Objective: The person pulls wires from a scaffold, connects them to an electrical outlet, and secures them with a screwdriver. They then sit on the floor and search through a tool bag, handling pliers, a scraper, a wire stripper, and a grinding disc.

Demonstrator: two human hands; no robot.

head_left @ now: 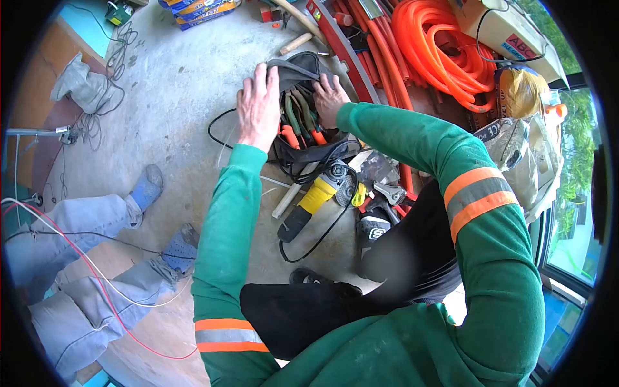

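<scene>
1. Head view: the open tool bag (pixel 298 155) sits on the floor (pixel 167 84) ahead of me, its mouth between my two grips.
2. Head view: my left grip (pixel 256 111) lies over the bag's left edge, fingers touching it; with the thumb hidden, I cannot tell whether it is clamped.
3. Head view: my right grip (pixel 330 102) bends over the opposite edge; its closing I cannot tell either.
4. Head view: pliers (pixel 293 116) sit inside, between both grips.
</scene>
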